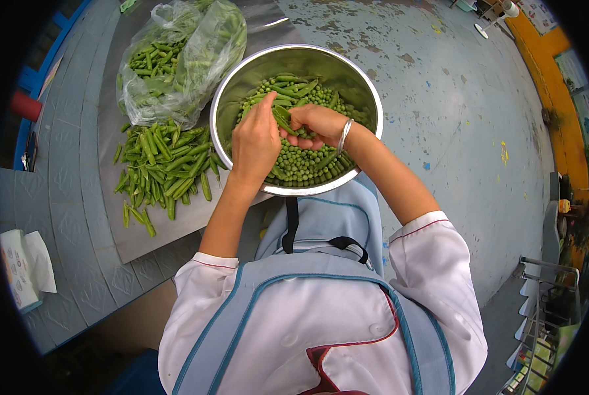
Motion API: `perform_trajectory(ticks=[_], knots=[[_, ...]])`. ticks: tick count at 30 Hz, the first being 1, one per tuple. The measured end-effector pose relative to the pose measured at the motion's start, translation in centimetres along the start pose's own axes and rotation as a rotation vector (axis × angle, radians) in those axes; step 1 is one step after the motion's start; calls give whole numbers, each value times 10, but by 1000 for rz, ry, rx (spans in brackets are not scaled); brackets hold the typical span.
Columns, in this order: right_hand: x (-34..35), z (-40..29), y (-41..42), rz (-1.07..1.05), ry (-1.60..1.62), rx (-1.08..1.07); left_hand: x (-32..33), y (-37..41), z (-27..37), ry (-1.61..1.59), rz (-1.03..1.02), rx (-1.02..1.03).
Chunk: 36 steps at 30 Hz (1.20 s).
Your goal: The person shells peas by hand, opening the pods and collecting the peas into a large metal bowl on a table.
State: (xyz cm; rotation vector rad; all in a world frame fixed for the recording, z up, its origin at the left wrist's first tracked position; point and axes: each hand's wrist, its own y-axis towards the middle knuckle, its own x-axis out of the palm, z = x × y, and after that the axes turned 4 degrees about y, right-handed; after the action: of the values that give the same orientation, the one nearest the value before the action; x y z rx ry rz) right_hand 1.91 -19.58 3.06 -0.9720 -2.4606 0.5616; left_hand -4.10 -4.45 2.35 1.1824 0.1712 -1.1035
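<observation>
A steel bowl (378, 113) holds many loose green peas (299, 165) with several pea pods (287, 91) among them. Over these peas, my right hand (319, 124), with a silver bangle (345, 134) at the wrist, grips a green pea pod (283, 121). My left hand (257, 140) is bent against the pod's left side. Its back faces me and hides the thumb and fingertips, so its hold cannot be made out. Left of the bowl lies a heap of pea pods (163, 163). Behind the heap, a clear plastic bag (195, 74) contains more pods.
The heap and bag rest on a grey metal sheet (141, 247) over a tiled ledge (72, 197). A tissue pack (20, 266) stands at the left. Painted floor (447, 123) stretches right, towards a metal rack (546, 296). A blue apron (324, 222) covers my lap under the bowl.
</observation>
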Motion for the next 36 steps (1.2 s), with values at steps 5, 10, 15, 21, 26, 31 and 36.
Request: perform_trajectory(ticks=[5,10,15,21,26,31,36], knots=[[-7,4,7,84,14,-42,-3,-1,4,-9,26,-30],[0,0,9,286,-222,-69,-8,-3,5,46,120,44],[-34,13,11,248,-711,-252,-45,1,-18,138,276,-114],[-33,21,-6,236,-1773,105,-124,-6,-85,798,355,-269],[-44,16,-2,403,-1391,-238,-100,0,-46,84,185,-392],[-10,-9,-4,328,42,-452,-8,-5,-23,-682,-358,-494],[3,8,2,431,-263,-682,6,-1,-16,-972,-480,-637]])
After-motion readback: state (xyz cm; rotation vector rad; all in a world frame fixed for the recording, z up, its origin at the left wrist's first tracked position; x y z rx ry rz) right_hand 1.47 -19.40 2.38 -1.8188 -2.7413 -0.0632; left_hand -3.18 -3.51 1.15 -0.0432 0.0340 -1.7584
